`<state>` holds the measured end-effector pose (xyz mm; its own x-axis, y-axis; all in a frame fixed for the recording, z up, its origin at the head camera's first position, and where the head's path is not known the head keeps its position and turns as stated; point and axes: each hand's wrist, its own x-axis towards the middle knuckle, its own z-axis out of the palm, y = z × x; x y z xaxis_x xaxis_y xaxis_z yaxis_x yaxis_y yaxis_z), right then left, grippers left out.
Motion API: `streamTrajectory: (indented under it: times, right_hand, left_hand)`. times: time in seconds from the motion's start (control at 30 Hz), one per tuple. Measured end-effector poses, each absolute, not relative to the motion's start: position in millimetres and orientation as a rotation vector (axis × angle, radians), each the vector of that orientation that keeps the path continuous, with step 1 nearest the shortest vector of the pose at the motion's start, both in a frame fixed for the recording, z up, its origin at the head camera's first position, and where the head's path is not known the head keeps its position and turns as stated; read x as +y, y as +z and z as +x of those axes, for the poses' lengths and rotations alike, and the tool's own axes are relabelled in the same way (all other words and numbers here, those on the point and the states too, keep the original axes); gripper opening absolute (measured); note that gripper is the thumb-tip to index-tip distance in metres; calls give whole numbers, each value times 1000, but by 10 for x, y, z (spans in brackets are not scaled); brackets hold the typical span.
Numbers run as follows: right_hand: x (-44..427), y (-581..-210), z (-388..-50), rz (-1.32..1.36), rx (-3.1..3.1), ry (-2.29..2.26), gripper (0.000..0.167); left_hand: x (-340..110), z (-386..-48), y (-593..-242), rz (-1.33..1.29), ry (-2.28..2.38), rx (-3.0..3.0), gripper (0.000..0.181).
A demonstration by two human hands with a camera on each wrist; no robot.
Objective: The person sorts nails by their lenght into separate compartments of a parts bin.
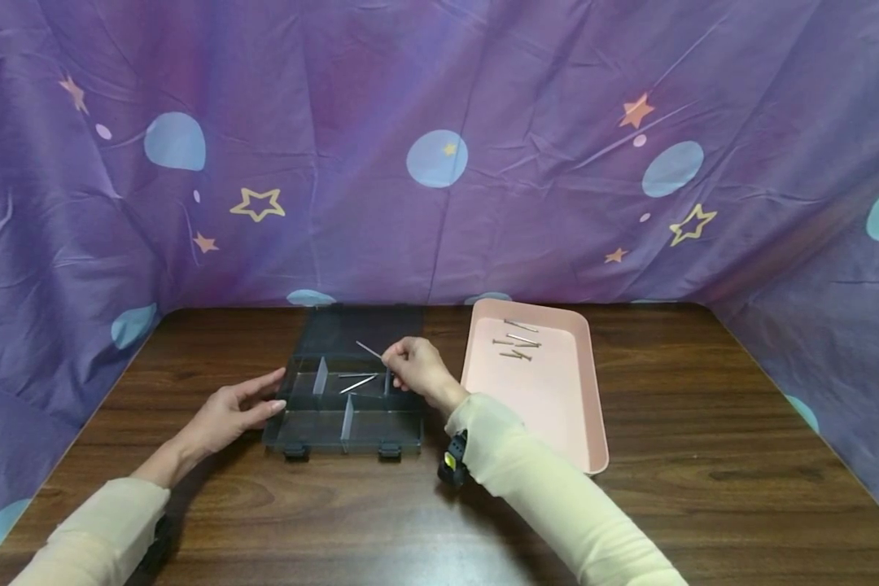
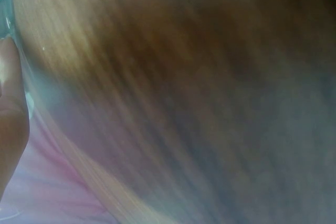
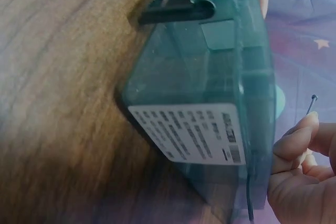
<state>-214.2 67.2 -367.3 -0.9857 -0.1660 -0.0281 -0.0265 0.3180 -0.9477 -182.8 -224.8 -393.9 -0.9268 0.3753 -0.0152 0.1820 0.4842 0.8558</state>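
Note:
My right hand point(image 1: 419, 368) pinches a thin metal nail point(image 1: 369, 349) between thumb and fingers, above the back right of the dark see-through compartment box point(image 1: 384, 425). In the right wrist view, the small head of the held nail point(image 3: 313, 99) sticks out past the fingertips. Loose nails point(image 1: 359, 383) lie in the middle back compartment, between two upright dividers. At the box's left side rests my left hand point(image 1: 227, 413), fingers and thumb extended against its edge. The left wrist view catches only part of that hand point(image 2: 10, 114) and a sliver of the box.
Right of the box, a pink tray point(image 1: 527, 399) holds several nails or screws point(image 1: 520, 338) toward its far end. The box's lid point(image 1: 337, 330) lies folded back behind it. Two latches point(image 1: 390, 452) face the front. A patterned purple cloth point(image 1: 366, 163) hangs behind the wooden table point(image 1: 322, 521).

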Motion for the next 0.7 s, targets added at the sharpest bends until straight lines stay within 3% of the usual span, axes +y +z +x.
streamTrajectory:
  times: [0.7]
  right_hand:
    - [558, -3702, -2095, -251, 2669, -1552, 11]
  left_hand:
    - [-2259, -1823, -3934, 497, 1455, 2489, 60]
